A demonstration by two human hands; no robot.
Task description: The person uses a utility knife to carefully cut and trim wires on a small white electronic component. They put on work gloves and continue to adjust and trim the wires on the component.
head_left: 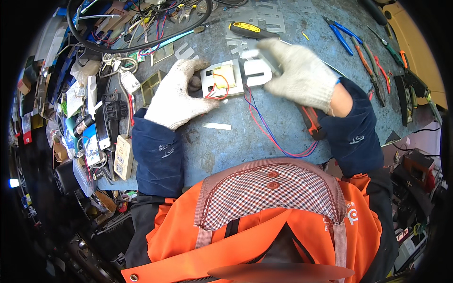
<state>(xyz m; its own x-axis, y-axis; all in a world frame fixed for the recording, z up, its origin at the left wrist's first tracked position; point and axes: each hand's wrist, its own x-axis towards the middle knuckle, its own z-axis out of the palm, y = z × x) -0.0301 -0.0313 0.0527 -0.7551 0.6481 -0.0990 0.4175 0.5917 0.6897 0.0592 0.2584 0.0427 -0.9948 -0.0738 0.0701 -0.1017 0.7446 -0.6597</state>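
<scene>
My left hand, in a white knit glove, grips a small transformer by its left side, thumb and fingers around the metal core. The transformer has a yellow-wrapped coil with a red wire looped over it. Red and blue wires trail from it toward the bench's near edge. Close by on the right, my gloved right hand is slightly blurred. Its fingers pinch a bright, slotted E-shaped metal plate beside the transformer; whether plate and core touch, I cannot tell.
A yellow-and-black screwdriver lies beyond my hands, among loose E-shaped plates. Blue-handled pliers and other hand tools sit at right. A metal strip lies nearer me. Piled parts, a black cable loop and a power strip crowd the left.
</scene>
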